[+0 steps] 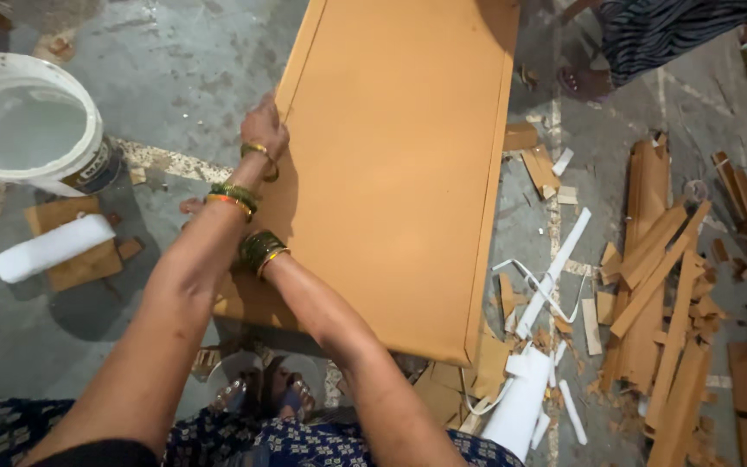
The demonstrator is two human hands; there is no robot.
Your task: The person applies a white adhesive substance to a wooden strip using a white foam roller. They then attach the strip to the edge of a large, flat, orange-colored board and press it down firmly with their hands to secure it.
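Observation:
A large orange-brown board [399, 164] lies flat on the grey floor in front of me. My left hand [264, 130], with bangles on the wrist, rests on the board's left long edge, fingers curled over it. My right arm crosses under my left forearm towards the same edge, nearer to me. Only a few fingertips of my right hand [190, 206] show past the left forearm, just off the board's edge. Its grip is hidden.
A white bucket [28, 121] of water stands at the left, with a white roll [49, 248] on a cardboard piece below it. Wood strips [659, 285] and white trim pieces [546, 285] litter the right. Another person's foot [583, 82] is at the top right.

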